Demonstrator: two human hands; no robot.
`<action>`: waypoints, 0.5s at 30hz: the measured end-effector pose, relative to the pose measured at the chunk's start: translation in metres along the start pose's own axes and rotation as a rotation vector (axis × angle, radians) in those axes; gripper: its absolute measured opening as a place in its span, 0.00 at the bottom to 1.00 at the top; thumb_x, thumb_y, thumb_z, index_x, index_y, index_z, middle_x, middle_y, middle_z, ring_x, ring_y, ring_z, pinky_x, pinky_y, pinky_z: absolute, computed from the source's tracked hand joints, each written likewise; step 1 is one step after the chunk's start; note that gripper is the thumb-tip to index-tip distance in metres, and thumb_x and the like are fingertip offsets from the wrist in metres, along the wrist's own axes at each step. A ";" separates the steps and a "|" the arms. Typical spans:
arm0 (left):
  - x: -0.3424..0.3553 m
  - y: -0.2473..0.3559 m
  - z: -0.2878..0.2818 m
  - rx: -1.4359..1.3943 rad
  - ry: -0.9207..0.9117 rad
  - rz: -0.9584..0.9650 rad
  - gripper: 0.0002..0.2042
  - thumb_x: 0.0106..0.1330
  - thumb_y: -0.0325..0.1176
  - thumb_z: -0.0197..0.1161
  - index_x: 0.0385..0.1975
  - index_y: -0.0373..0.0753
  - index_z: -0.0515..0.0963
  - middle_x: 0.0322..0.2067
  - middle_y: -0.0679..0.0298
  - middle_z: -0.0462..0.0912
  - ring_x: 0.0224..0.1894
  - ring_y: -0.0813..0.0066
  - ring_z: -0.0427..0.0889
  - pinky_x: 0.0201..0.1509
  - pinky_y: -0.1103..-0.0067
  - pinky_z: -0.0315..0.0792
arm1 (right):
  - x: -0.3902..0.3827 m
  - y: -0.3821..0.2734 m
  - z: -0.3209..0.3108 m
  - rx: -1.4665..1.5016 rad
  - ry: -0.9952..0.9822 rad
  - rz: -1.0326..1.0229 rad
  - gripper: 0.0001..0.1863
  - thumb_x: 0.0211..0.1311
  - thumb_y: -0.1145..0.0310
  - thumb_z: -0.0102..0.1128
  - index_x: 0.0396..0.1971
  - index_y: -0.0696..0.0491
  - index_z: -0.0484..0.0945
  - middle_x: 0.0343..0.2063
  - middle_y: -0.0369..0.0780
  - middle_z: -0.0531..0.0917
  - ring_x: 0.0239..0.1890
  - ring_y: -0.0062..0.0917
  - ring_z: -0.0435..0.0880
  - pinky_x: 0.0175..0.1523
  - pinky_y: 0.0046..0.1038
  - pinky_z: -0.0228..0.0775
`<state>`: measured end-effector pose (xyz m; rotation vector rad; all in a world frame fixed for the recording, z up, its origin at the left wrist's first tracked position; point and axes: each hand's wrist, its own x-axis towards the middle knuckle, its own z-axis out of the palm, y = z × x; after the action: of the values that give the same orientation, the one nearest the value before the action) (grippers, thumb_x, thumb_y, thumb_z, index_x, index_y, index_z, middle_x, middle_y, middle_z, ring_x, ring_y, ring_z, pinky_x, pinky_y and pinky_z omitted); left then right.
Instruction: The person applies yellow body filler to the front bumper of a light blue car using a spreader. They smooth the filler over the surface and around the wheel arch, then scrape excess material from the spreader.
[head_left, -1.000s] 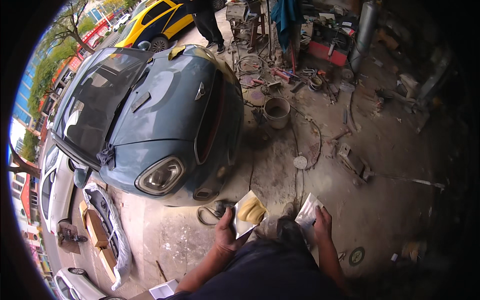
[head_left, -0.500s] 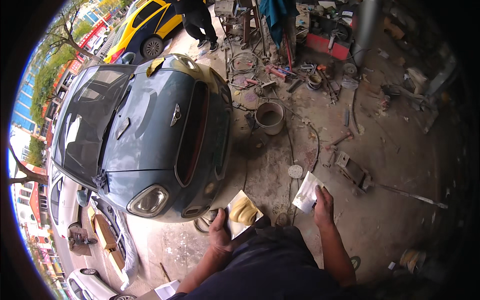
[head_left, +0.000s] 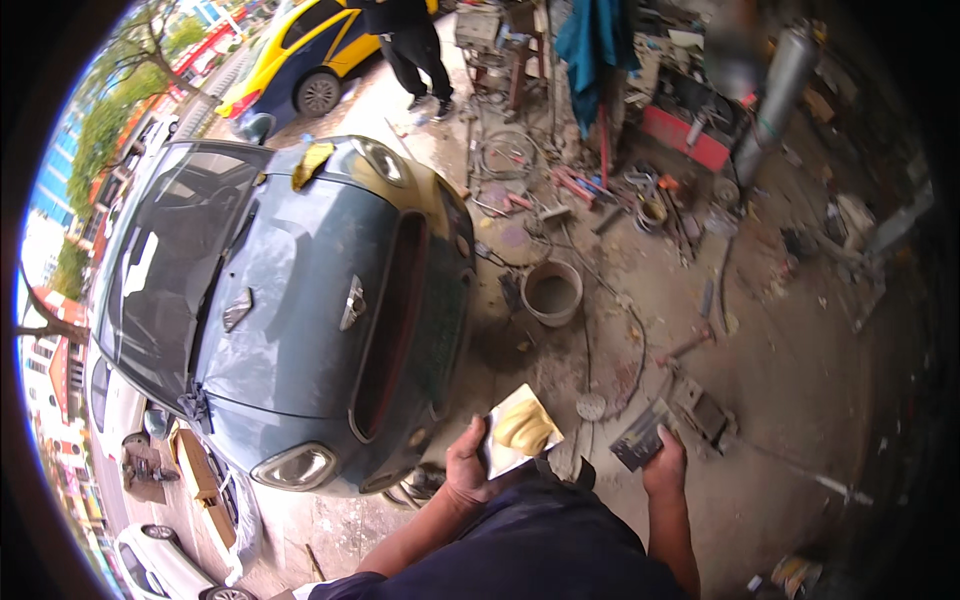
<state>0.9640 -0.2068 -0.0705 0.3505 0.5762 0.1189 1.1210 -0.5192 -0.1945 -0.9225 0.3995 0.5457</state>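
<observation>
My left hand point(head_left: 466, 468) grips the edge of a square white mixing board point(head_left: 499, 458), its thumb on the near side. A thick mound of pale yellow putty point(head_left: 524, 427) lies on that board. To the right, apart from it, my right hand point(head_left: 664, 466) is closed on a flat, rectangular putty spreader point(head_left: 638, 440) whose dark grey face shows, the thumb resting on top. Ahead on the left stands a dull blue-grey car point(head_left: 300, 300), its nose towards me. Yellowish patches show around the car's far headlight.
A bucket point(head_left: 552, 293) stands on the floor before the car. Hoses, hammers and scattered tools lie beyond it, near a red toolbox point(head_left: 687, 138) and a grey cylinder point(head_left: 780, 95). A metal block point(head_left: 700, 408) sits right. A person in dark trousers point(head_left: 415, 62) stands by a yellow-and-dark-blue car point(head_left: 320, 55).
The spreader in my right hand has turned from its pale, bright face to its dark face. The board with putty has shifted right and slightly up. The whole view has swung a little.
</observation>
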 end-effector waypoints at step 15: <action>0.115 0.096 0.049 -0.168 -0.024 0.259 0.38 0.76 0.64 0.64 0.72 0.35 0.75 0.65 0.54 0.85 0.66 0.52 0.84 0.76 0.56 0.73 | 0.200 -0.048 0.140 -0.154 -0.021 0.179 0.20 0.77 0.69 0.59 0.64 0.60 0.80 0.60 0.44 0.85 0.62 0.38 0.85 0.68 0.44 0.78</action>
<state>1.0861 -0.1078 -0.0570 0.2610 0.4911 0.4097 1.3216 -0.3725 -0.1956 -1.0335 0.4279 0.7572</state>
